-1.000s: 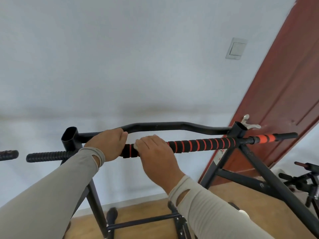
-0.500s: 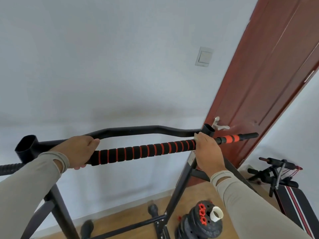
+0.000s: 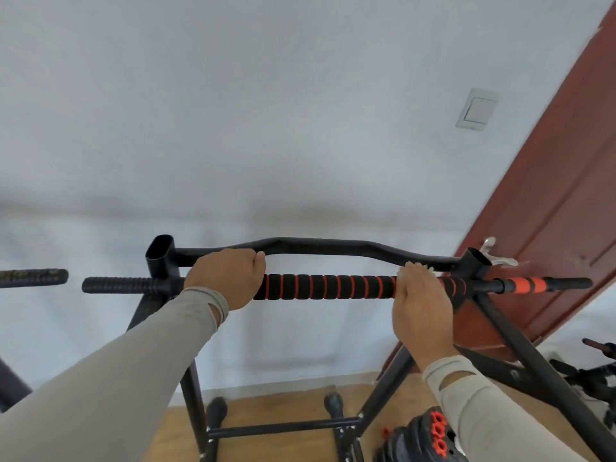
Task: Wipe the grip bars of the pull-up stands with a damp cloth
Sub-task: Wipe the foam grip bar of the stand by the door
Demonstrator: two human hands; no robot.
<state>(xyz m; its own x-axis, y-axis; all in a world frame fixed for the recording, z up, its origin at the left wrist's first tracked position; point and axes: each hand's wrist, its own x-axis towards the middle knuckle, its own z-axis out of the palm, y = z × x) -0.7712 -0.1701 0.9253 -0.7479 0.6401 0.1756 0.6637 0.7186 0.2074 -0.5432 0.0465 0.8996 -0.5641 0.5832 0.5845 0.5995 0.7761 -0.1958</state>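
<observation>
Bar [image 3: 328,287], foam-sleeved, black with orange rings: it runs level across the top of the pull-up stand [image 3: 493,315], between the two open post tops. Our left hand [image 3: 224,278] is clenched round its left end, just inside the left post; we judge this grip is there to brace the frame while the other hand works. Our right hand [image 3: 420,306] is wrapped over the bar near the right post, pressing a pale cloth [image 3: 425,269] onto the foam; only a fringe of the cloth shows beyond the fingertips. The placement suggests a wiping pass along the sleeve, at its right limit.

Rear bar [image 3: 320,245], bare black metal, cranked upward mid-span: it sits behind the foam bar, untouched.

Outer grips: a ribbed black stub [image 3: 120,285] left of the post, an orange-banded one [image 3: 530,284] right of it. Whether either has been wiped, we cannot tell.

Surroundings: red-brown door [image 3: 563,201], wall switch [image 3: 477,110], weight plates [image 3: 423,435] on the wooden floor.
</observation>
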